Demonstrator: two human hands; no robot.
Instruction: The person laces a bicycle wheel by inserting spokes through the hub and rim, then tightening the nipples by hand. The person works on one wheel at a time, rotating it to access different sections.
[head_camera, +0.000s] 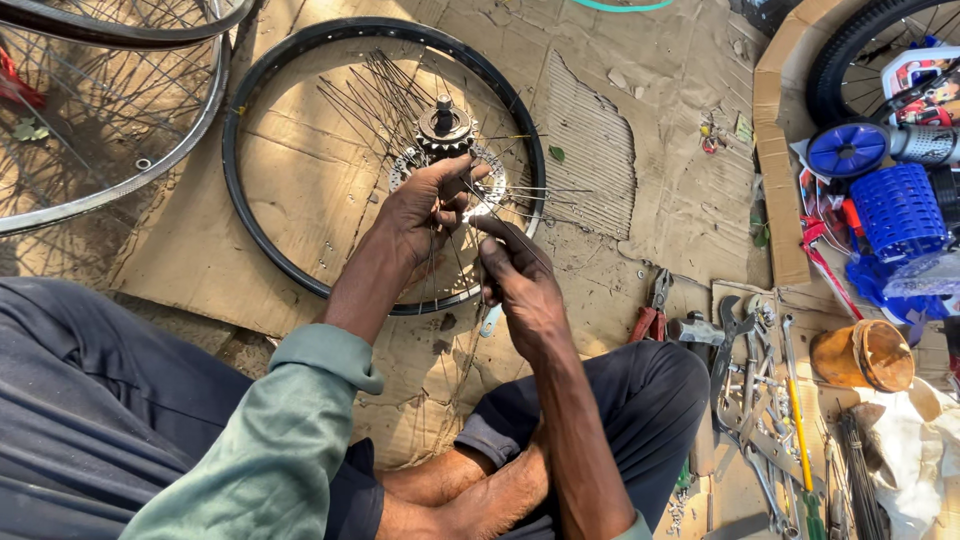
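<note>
Pinching a thin dark spoke (520, 243) between thumb and forefinger, the right hand (520, 285) has its grip pressed together on the wire near its upper end. The left hand (425, 212) rests on the hub (445, 135), fingers curled over the flange and the fan of loose spokes (375, 95) sprouting from it; whether that grip closes on one particular spoke cannot be told.

The hub with its toothed sprocket sits inside a black rim (270, 240) that lies flat on torn cardboard (600, 150) on the ground, just ahead of the person's crossed legs.

To do this well, it seems wise to keep the hub steady under the left palm, feed the single spoke cleanly through its flange hole, and keep it from tangling with the neighbours.

Beyond, a second spoked wheel (120, 150) lies at the upper left. Red-handled pliers (652, 315), spanners (745, 380) and a yellow-handled screwdriver (797, 425) are scattered to the right, near a brown pot (865, 355) and blue plastic parts (895, 205).
</note>
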